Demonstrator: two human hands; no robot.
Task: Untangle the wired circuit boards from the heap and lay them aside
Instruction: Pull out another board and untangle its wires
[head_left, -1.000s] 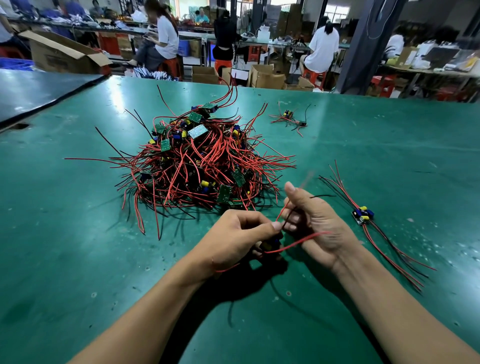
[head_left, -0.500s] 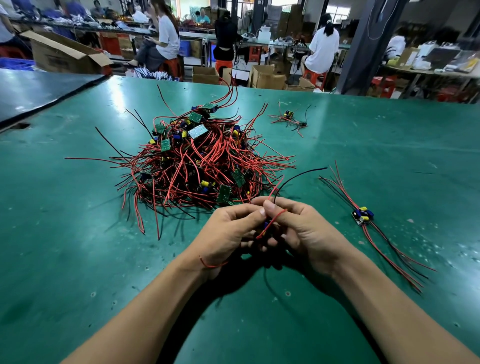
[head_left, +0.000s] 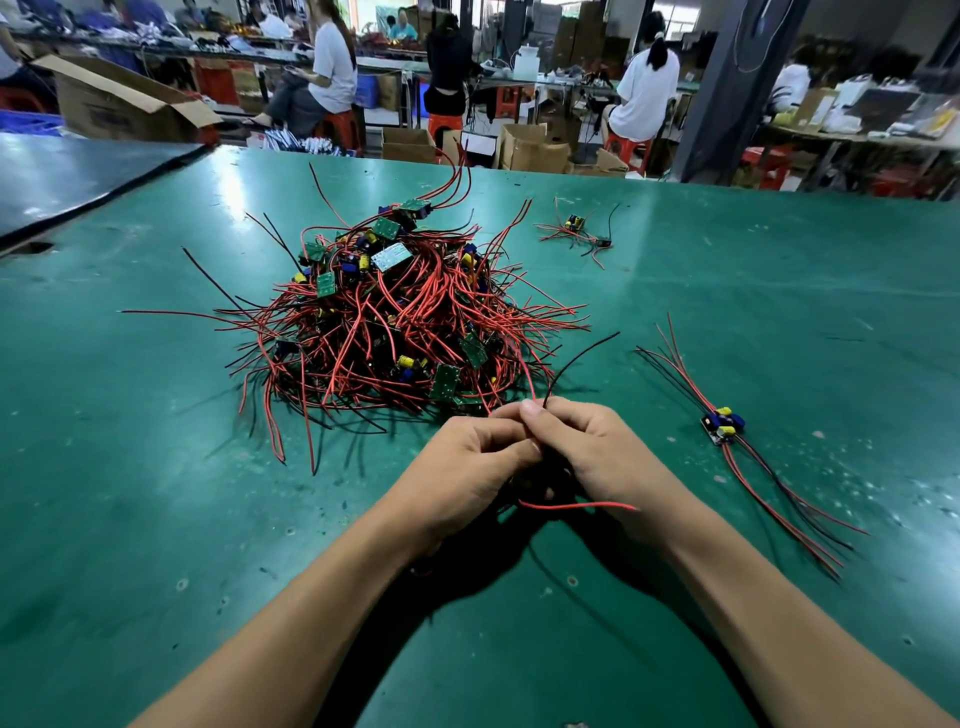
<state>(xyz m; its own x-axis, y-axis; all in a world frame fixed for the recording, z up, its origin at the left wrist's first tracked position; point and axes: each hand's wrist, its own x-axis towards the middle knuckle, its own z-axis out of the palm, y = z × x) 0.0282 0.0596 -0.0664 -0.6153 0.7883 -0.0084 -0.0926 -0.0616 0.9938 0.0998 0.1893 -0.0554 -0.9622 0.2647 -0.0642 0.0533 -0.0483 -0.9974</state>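
A heap of small green circuit boards with red and black wires (head_left: 395, 322) lies on the green table (head_left: 156, 493), just beyond my hands. My left hand (head_left: 462, 467) and my right hand (head_left: 592, 452) meet in front of the heap, fingers curled, together gripping one wired board that is mostly hidden between them. Its black wire (head_left: 582, 358) sticks up and to the right, and a red wire (head_left: 576, 505) trails out below my right hand. One separated board with straight wires (head_left: 724, 423) lies to the right.
A small tangle of boards and wires (head_left: 576, 231) sits far back on the table. A darker table (head_left: 78, 171) adjoins at the left. Beyond the far edge are cardboard boxes (head_left: 530, 148), red stools and seated people.
My right hand has closed in against my left hand around the board. The wires that ran between the hands are now gathered, with a red one trailing out low on the right.
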